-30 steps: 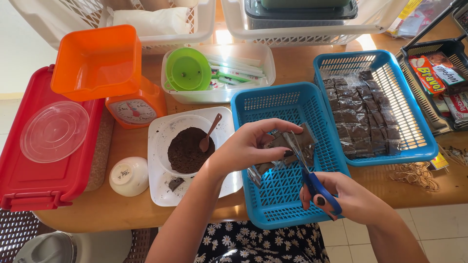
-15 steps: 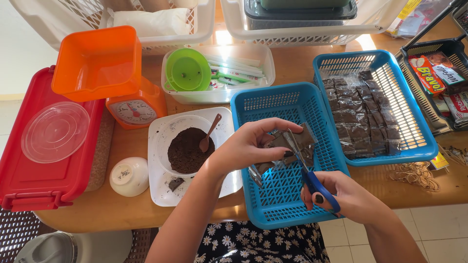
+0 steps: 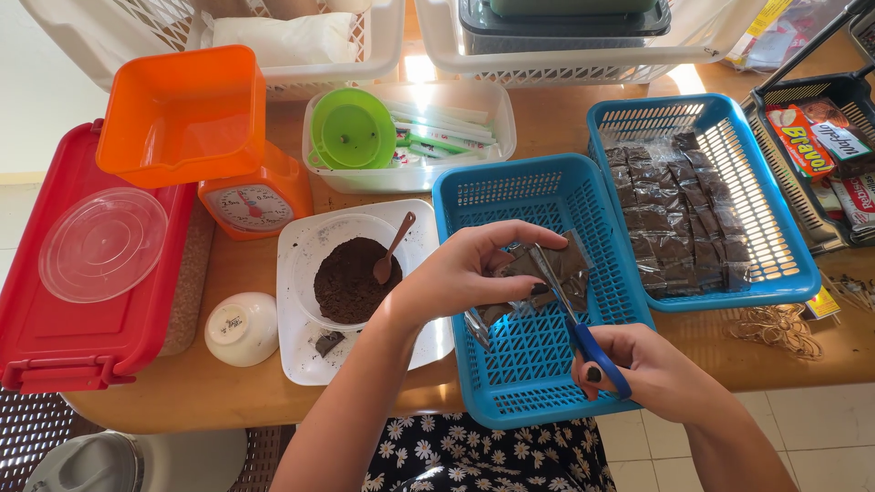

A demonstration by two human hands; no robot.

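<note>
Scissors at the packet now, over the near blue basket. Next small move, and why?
Probably close the scissors through the packet's edge. The right hand grips the blue handles, the blades straddle the small dark packet, and the left hand pinches it steady above the blue basket.

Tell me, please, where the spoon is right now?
In the head view, the spoon stands left of centre in the bowl of brown powder, beside the left hand.

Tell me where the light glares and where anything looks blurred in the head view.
Head view: sunlight blows out the wooden table between the white baskets at the top; the rest is evenly lit and sharp. The left hand holding the dark packet and the right hand with the blue-handled scissors show no motion blur; edges bow slightly from the wide lens.
</note>
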